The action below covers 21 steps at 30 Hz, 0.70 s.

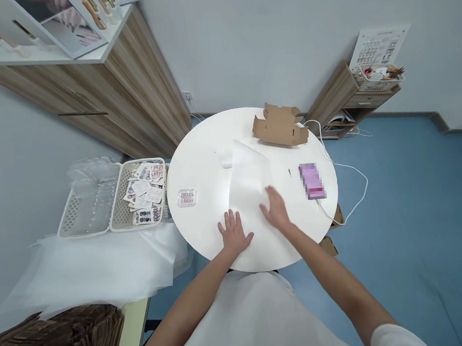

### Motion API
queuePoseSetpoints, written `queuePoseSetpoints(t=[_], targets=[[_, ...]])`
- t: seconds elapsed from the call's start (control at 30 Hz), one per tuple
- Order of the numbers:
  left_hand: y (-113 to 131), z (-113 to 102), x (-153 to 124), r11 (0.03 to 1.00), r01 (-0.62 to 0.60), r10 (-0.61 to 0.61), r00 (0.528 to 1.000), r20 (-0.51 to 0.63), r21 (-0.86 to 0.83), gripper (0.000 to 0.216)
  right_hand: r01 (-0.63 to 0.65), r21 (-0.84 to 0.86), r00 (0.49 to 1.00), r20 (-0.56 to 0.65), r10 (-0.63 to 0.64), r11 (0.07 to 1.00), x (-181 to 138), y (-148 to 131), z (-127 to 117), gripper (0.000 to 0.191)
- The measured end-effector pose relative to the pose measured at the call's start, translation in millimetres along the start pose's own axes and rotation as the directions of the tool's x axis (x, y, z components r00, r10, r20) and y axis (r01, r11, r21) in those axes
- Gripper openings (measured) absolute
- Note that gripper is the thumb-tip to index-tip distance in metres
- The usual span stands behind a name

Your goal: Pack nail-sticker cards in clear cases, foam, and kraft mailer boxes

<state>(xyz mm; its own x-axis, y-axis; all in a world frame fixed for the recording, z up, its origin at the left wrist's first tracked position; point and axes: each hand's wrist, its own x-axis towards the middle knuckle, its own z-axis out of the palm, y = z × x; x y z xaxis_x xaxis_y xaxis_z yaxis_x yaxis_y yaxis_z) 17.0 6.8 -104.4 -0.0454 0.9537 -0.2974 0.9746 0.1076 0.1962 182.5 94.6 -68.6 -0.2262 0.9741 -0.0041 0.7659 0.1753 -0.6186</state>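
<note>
A thin, translucent white packing sheet (247, 174) lies on the round white table (197, 149) in front of me, its far part narrowing to a folded tip. My left hand (235, 236) rests flat near its lower left part, fingers spread. Over the sheet's right side is my right hand (276, 210), thumb apart from the fingers, with nothing visible between them. A small white piece (226, 160) lies by the sheet's upper left edge; I cannot tell what it is. Left of my left hand sits a clear case of pink press-on nails (187, 197).
An unfolded cardboard box (281, 126) lies at the table's far edge. A phone (313, 181) with a white cable is at the right. On the left stand a basket of nail cards (117, 212), a basket of clear cases (66, 219), stacked white sheets (114, 265) and flattened cartons (80, 341).
</note>
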Motion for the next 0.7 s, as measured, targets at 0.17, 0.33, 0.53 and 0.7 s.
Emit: queuePoseSetpoints(t=[0.17,0.33,0.53,0.7], targets=[[-5.2,-5.9,11.6,0.998,-0.056,0.056,0.998,-0.012,-0.001,0.091,0.112,-0.256,0.959,0.281,-0.037,0.96,-56.5,-0.9,32.7,0.062],[-23.4,-5.4,-3.4,0.996,-0.089,0.089,0.995,-0.033,0.013,0.089,0.073,-0.338,0.954,0.298,0.033,0.938,-60.5,10.3,38.1,0.065],[-63.8,-16.5,-15.4,0.995,0.003,-0.013,0.994,-0.105,-0.095,0.086,0.095,-0.328,0.972,0.233,-0.017,0.94,-54.4,-9.1,34.0,0.061],[-136.2,-40.6,10.8,0.902,0.194,-0.297,0.927,-0.227,-0.385,0.077,0.064,-0.104,0.976,0.215,-0.04,0.993,-16.4,-58.9,56.6,0.053]])
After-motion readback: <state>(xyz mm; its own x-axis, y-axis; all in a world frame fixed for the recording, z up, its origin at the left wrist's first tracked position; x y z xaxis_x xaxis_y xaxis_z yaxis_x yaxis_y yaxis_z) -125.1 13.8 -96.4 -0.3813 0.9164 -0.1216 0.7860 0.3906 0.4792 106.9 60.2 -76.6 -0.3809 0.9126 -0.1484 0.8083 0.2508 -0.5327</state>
